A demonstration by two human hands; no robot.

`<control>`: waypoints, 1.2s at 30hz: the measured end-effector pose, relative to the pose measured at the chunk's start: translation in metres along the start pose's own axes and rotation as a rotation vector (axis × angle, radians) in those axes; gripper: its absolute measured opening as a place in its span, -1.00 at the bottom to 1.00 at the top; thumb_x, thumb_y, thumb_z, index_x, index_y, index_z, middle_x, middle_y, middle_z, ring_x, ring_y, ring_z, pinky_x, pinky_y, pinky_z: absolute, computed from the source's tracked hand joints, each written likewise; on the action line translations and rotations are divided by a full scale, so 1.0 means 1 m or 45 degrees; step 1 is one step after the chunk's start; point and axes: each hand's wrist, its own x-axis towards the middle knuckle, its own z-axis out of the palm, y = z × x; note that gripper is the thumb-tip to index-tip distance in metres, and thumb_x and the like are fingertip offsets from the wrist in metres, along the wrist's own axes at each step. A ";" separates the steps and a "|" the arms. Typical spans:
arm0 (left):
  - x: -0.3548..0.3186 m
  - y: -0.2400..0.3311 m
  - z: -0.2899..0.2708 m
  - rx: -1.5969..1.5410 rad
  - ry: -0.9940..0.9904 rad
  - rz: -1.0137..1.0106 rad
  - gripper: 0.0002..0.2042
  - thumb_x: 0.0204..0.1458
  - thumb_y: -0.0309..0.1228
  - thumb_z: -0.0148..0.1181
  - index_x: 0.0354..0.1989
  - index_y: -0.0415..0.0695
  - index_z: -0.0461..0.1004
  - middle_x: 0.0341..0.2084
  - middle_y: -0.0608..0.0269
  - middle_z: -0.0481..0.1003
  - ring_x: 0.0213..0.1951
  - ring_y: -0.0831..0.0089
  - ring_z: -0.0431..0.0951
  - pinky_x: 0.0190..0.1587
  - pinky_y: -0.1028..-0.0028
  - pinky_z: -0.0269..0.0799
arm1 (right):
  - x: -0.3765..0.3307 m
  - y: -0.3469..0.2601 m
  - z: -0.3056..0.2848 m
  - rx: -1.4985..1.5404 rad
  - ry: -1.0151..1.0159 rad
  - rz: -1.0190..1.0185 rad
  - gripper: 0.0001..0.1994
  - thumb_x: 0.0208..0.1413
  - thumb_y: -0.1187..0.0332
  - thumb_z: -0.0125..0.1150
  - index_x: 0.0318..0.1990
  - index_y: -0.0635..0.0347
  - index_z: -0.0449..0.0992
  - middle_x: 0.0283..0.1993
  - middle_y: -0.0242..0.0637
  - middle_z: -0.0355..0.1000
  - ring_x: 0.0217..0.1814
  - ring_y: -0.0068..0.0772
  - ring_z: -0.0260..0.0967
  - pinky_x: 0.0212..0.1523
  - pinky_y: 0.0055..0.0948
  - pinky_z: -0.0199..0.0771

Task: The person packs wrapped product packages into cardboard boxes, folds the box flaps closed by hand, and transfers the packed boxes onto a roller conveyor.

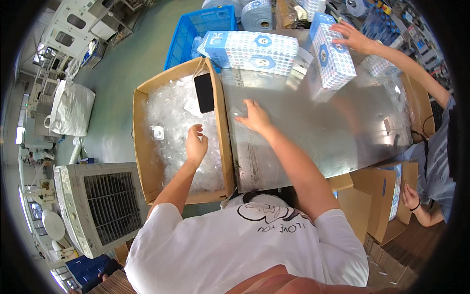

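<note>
My left hand is over a cardboard box filled with small clear plastic pieces. Its fingers curl together just above the pieces, and whatever may be between them is too small to make out. A black phone lies at the box's right side, near its far corner. My right hand rests at the left part of a shiny metal table, thumb and fingers apart. Faint clear plastic shows on the metal beside its fingertips. Among the clear pieces sits a small white piece.
Beyond my hands lies a blue-and-white patterned carton. A co-worker's hand touches a similar standing carton; their other hand holds an open cardboard box. A blue crate stands behind, an air cooler at left.
</note>
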 end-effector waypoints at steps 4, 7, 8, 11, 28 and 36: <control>-0.033 -0.044 0.027 0.393 -0.162 0.102 -0.46 -0.03 -0.35 0.28 0.12 -0.23 0.24 -0.07 -0.07 0.34 -0.07 0.03 0.41 -0.02 0.20 0.39 | -0.013 0.000 0.025 0.235 -0.253 0.212 -0.74 0.01 0.25 0.29 -0.22 0.20 0.48 -0.29 -0.09 0.53 -0.25 -0.01 0.48 -0.21 -0.15 0.44; -0.043 -0.035 0.047 0.540 -0.266 0.088 -0.41 -0.02 -0.31 0.27 0.18 -0.21 0.20 0.00 -0.07 0.28 0.04 -0.04 0.36 0.04 0.18 0.36 | -0.060 0.038 0.022 0.529 0.047 0.180 -0.85 0.06 0.39 0.27 -0.39 0.24 0.43 -0.53 -0.33 0.43 -0.51 -0.57 0.31 -0.45 -0.50 0.32; -0.045 -0.036 0.046 0.650 -0.269 0.062 -0.41 -0.01 -0.32 0.26 0.19 -0.20 0.20 0.02 -0.06 0.27 0.07 -0.04 0.35 0.05 0.18 0.36 | -0.079 0.045 0.006 0.602 -0.005 0.267 -0.87 0.07 0.40 0.25 -0.40 0.23 0.43 -0.55 -0.40 0.40 -0.50 -0.62 0.28 -0.46 -0.53 0.30; -0.042 -0.045 0.038 0.479 -0.249 -0.003 -0.52 0.01 -0.40 0.18 0.13 -0.19 0.25 0.02 -0.08 0.26 -0.05 -0.04 0.44 -0.10 0.14 0.45 | -0.152 0.046 -0.081 0.583 0.158 0.400 -0.90 0.09 0.45 0.21 -0.41 0.21 0.42 -0.48 -0.50 0.33 -0.46 -0.72 0.23 -0.49 -0.60 0.22; -0.036 0.115 -0.007 -1.103 -0.300 -0.380 -0.78 0.23 -0.31 0.07 -0.18 -0.18 0.56 -0.62 0.48 0.34 -0.68 0.72 0.18 -0.66 0.64 -0.02 | -0.383 0.043 -0.148 0.287 0.759 0.701 -0.75 0.10 0.42 0.23 -0.06 0.27 0.54 -0.45 -0.18 0.47 -0.42 -0.56 0.34 -0.31 -0.48 0.41; -0.175 0.316 0.167 -0.767 -1.680 0.068 -0.73 0.24 -0.24 0.02 -0.07 -0.13 0.53 -0.46 0.39 0.45 -0.54 0.64 0.37 -0.53 0.59 0.29 | -0.436 -0.013 -0.222 0.177 1.253 0.462 -0.84 0.11 0.49 0.21 -0.15 0.27 0.56 -0.32 -0.17 0.57 -0.29 -0.41 0.55 -0.23 -0.49 0.49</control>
